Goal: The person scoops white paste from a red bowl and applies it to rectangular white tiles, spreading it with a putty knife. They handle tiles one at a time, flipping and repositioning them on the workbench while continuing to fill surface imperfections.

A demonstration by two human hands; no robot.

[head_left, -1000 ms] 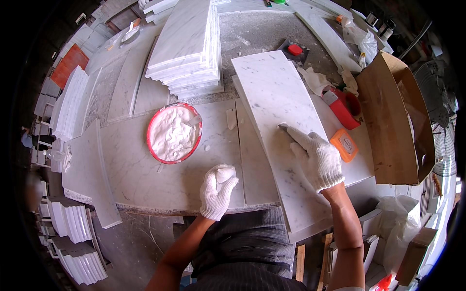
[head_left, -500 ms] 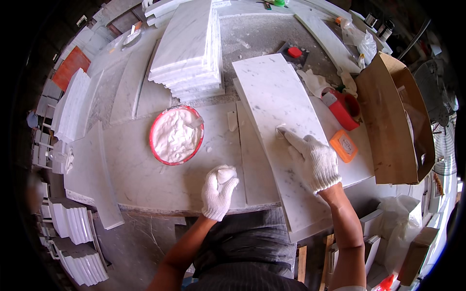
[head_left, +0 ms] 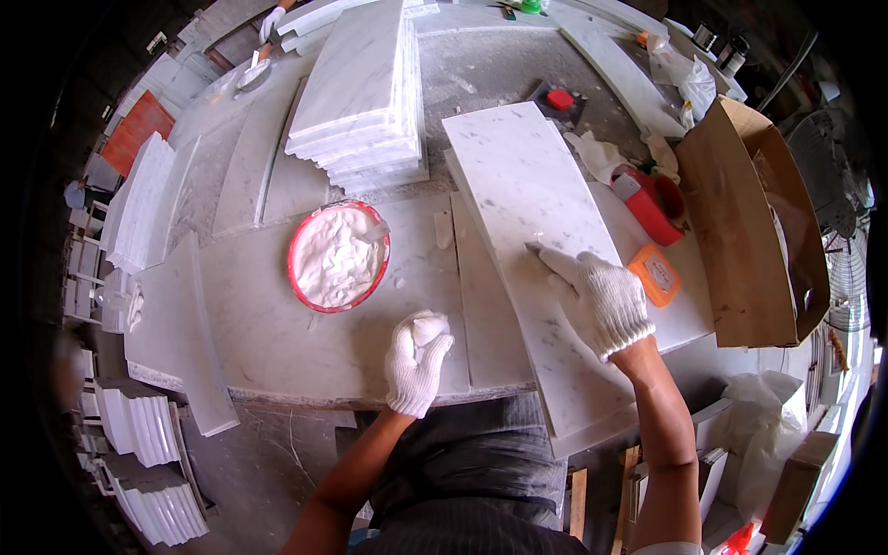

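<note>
My left hand (head_left: 416,365), in a white knit glove, is curled closed at the table's front edge. Whatever it holds, if anything, is hidden among the pale folds. A grey-veined white marble slab (head_left: 518,166) lies in front of my right hand (head_left: 597,301), overhanging the near edge. That hand, also gloved, rests over the slab with its forefinger stretched along the surface and the other fingers curled under. Something dark shows at the fingertip, too small to name. Left of the slab is a red-rimmed tub of white paste (head_left: 338,254), with a flat blade (head_left: 375,233) stuck in it.
A tall stack of marble slabs (head_left: 347,92) stands behind the tub. To the right are an orange box (head_left: 654,276), a red tape dispenser (head_left: 647,199) and an open cardboard box (head_left: 749,222). Another person's gloved hand (head_left: 271,23) shows at the far left.
My right forefinger has shifted slightly on the slab, and its dark tip shows more. My left hand is almost unmoved. Another person's gloved hand has come further into view at the far left.
</note>
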